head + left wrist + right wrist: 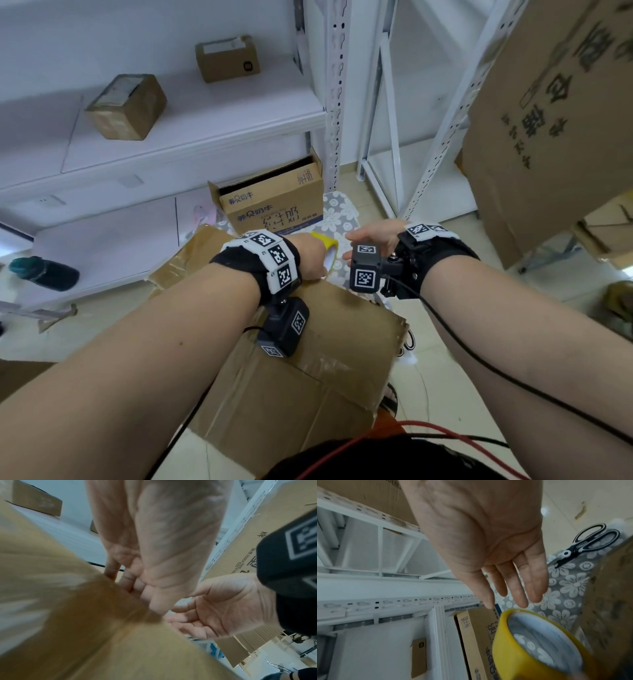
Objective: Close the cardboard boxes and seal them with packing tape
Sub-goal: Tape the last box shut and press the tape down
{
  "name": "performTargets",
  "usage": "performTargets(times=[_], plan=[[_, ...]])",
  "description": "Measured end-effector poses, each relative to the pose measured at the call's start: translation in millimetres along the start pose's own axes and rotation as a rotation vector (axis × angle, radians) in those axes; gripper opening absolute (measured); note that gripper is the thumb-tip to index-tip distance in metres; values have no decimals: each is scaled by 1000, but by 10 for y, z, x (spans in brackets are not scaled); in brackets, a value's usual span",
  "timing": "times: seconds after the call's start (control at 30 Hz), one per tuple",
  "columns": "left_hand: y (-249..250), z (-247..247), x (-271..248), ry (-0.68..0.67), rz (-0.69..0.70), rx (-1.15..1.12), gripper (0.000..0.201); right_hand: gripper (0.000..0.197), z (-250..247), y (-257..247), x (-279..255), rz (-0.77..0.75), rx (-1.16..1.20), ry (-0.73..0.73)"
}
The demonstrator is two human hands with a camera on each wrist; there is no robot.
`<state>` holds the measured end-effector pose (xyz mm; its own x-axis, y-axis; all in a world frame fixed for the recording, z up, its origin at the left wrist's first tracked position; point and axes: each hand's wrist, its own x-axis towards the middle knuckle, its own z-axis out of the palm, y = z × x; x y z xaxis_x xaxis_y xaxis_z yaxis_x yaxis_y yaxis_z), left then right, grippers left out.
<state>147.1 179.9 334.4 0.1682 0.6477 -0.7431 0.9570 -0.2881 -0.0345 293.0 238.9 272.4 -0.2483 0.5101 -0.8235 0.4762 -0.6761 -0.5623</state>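
Taping step: left hand (313, 262) grips yellow tape roll (327, 245) at the cardboard box's (329, 346) 12 o'clock edge. Right hand (371, 238), fingers loose, empty, at roll's 3 o'clock. Next probably: pull tape end free.

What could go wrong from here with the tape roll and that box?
The left hand alone holds the yellow tape roll; the right hand is open, off it, so a handover could fumble. The cardboard box looks creased, with old tape, so new tape may wrinkle. The scissors lie behind the box, an awkward reach for cutting.
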Motion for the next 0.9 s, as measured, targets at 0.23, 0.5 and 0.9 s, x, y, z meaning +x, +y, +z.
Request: performTargets(times=[0.23,0.5,0.9], plan=[[87,-449,126,-66,33,-571,30,18,-578,566,165,-8,168,179],[636,-731,739,84,6,-1215,20,19,-957,1064,76,67,411,191],[1463,-425,2100,68,28,-99,30,8,-935,2203,740,204,409,279]])
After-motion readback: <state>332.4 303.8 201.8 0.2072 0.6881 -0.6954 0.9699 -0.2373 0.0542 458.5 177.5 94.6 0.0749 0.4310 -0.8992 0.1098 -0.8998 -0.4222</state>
